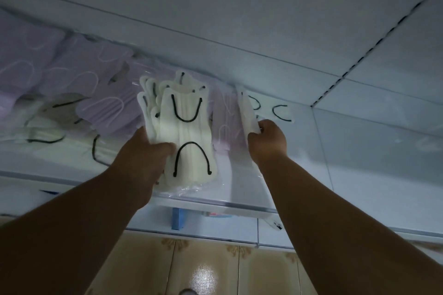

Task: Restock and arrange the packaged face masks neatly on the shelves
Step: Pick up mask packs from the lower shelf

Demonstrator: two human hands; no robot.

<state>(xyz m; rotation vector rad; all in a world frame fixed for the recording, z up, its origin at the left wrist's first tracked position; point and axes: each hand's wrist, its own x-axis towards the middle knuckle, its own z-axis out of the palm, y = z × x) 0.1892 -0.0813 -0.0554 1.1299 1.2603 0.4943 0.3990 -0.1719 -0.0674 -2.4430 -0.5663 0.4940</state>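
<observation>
On the shelf [311, 141], cream mask packs [184, 127] between both gripping hands

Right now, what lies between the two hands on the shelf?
In the head view, lilac mask packs lie between the left hand, which holds the cream stack, and the right hand, which grips a cream pack.
</observation>
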